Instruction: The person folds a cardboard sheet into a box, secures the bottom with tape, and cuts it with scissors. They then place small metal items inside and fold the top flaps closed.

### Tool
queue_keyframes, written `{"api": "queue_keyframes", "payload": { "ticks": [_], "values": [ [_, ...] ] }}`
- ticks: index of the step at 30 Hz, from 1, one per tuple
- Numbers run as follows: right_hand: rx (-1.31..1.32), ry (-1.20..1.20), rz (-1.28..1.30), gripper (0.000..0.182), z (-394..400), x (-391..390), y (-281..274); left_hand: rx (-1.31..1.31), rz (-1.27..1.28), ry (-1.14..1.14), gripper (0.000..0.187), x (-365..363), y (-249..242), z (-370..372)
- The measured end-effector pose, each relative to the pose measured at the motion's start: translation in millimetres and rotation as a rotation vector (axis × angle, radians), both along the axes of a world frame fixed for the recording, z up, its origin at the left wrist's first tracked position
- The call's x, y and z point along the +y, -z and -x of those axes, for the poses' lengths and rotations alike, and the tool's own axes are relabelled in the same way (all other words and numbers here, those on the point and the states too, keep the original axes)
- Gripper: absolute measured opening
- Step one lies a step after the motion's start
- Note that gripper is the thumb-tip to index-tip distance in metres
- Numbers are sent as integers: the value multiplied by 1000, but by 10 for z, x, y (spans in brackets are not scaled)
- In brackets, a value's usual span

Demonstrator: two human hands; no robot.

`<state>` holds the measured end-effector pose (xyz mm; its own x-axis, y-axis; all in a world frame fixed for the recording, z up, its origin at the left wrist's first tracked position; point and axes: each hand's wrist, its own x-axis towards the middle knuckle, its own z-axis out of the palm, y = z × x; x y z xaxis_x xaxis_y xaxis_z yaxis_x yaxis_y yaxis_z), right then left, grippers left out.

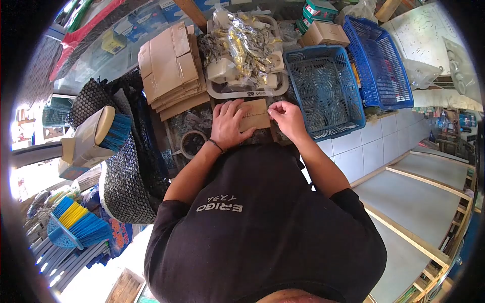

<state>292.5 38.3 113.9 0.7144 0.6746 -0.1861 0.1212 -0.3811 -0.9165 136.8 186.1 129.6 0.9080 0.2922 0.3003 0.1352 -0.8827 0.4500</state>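
A small brown cardboard box (256,114) lies in front of my chest. My left hand (231,123) rests on its left part, fingers stretched out flat over it. At the box's right edge, my right hand (288,120) is closed in a pinch; what is between its fingertips is too small to make out. Just beyond the box stands a white tray (230,94) piled with plastic-wrapped metallic parts (246,44). A roll of tape (193,144) sits near my left forearm.
Flattened cardboard (166,63) is stacked at the left, near black bubble wrap (126,187) and a blue-bristled broom head (115,132). To the right stand a blue basket (359,108) and a darker blue crate (406,91). A small closed carton (325,34) is behind them.
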Motion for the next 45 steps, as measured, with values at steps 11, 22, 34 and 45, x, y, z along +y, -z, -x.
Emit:
{"api": "queue_keyframes", "payload": {
  "ticks": [11,22,34,45],
  "values": [
    [-57,-19,50,10,46,38,-110,10,0,-5,57,7,17,-4],
    [-113,-28,26,11,33,34,-43,-4,-9,-7,56,9,24,-11],
    [-175,13,86,13,83,67,-100,22,16,1,59,16,13,-7],
    [-258,34,76,12,110,118,-93,7,2,1,56,21,17,-18]
  ]
}}
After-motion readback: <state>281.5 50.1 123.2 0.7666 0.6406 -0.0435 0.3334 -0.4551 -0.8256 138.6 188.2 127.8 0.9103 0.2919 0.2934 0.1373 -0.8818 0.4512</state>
